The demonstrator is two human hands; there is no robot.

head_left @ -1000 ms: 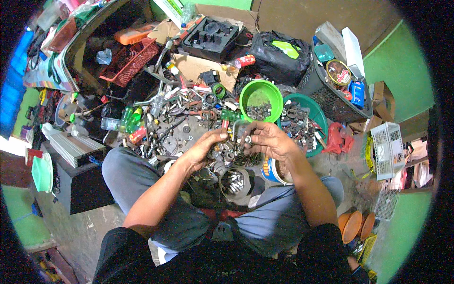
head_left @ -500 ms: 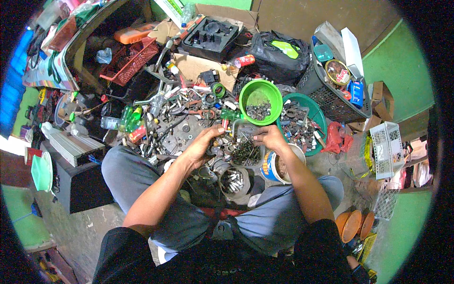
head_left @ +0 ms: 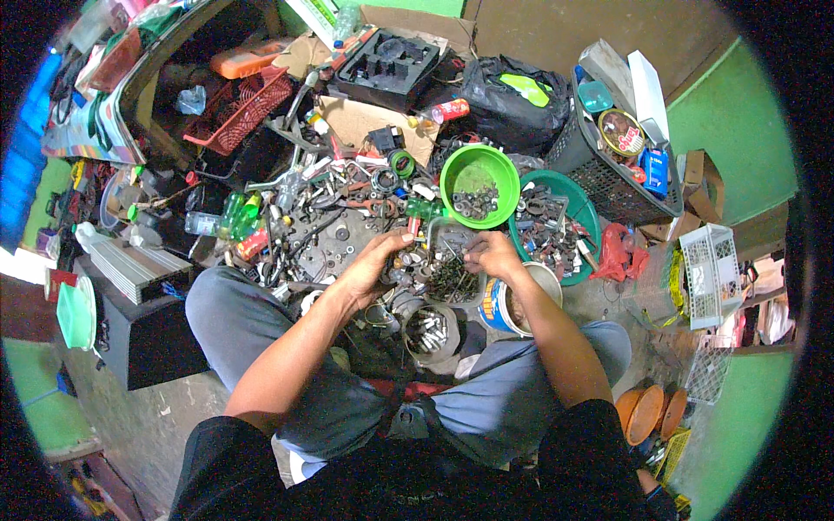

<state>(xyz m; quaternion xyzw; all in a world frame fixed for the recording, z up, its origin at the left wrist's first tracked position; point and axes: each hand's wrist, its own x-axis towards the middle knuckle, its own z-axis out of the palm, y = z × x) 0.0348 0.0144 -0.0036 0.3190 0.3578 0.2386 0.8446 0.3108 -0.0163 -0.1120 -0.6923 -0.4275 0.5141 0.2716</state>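
Note:
My left hand (head_left: 380,260) is to the left of a clear plastic container (head_left: 449,230). Its fingers are apart and curved, and I see nothing held in them. Dark screws (head_left: 452,280) fill the near part of that container. Over its right edge hangs my right hand (head_left: 497,256), fingertips drawn together above the screws; anything pinched there is too small to make out. Just beyond stands a bright green bucket (head_left: 479,162) with metal nuts inside. Between my legs sits a round tub (head_left: 452,346) of pale metal pieces. A white-and-blue bucket (head_left: 547,282) stands beneath my right forearm.
A dark green basin (head_left: 588,208) of mixed hardware stands to the right, with a red plastic bag (head_left: 618,252) beside it. Loose metal parts (head_left: 339,230) cover the floor ahead. A black box (head_left: 143,334) is at the left, and a grey basket (head_left: 599,161) at the far right.
My right hand has shifted very slightly over the screws, its fingers bending a little. The left hand has stayed almost in place.

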